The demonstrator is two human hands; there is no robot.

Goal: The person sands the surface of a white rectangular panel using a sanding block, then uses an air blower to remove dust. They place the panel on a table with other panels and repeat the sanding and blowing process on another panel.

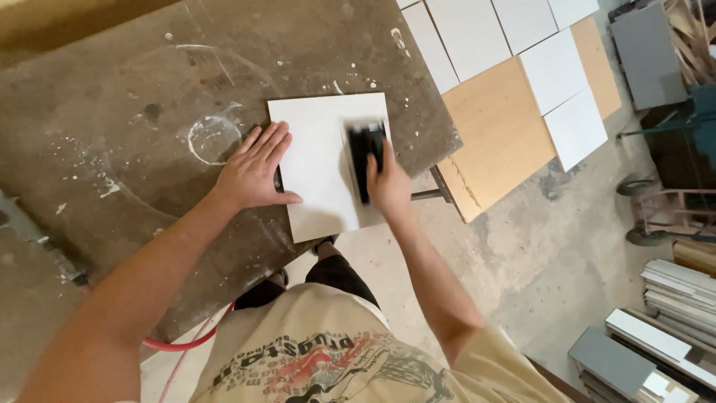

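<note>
- Left hand (252, 173) lies flat and open, pressing the white panel's (321, 160) left edge on the bench (112, 112).
- Right hand (388, 183) grips a blurred black sanding block (365, 149) near the bench's right edge.

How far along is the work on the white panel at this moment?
Done: the white panel lies flat on the stained workbench. In hand: the left hand presses its edge while the right hand pushes a dark, motion-blurred block across it. How much surface remains cannot be told.

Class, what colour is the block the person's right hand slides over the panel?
Black, blurred, on the white panel; head view.
</note>
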